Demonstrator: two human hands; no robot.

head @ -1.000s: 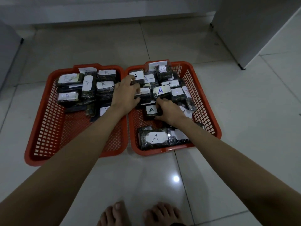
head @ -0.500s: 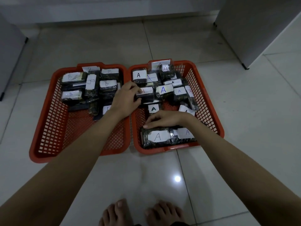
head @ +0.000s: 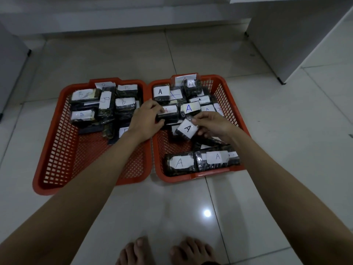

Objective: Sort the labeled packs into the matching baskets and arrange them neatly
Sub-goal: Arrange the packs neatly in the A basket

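1. The right hand (head: pixel 214 125) pinches a small A pack (head: pixel 186 129) above the right basket (head: pixel 225 87).
2. The left hand (head: pixel 147 119) grips another A pack (head: pixel 169 113) there.
3. B packs (head: pixel 105 100) fill the left basket (head: pixel 57 131). Sorting looks done; tidying remains.

Not much to see of the person really, just two bare forearms coming in from the bottom corners, no sleeves, no watch or bracelet showing. The left hand (head: pixel 146 119) and right hand (head: pixel 215 125) are bare too, no gloves, no rings visible. Bare feet (head: pixel 166 251) poke in at the bottom edge, toes showing, no shoes or socks.
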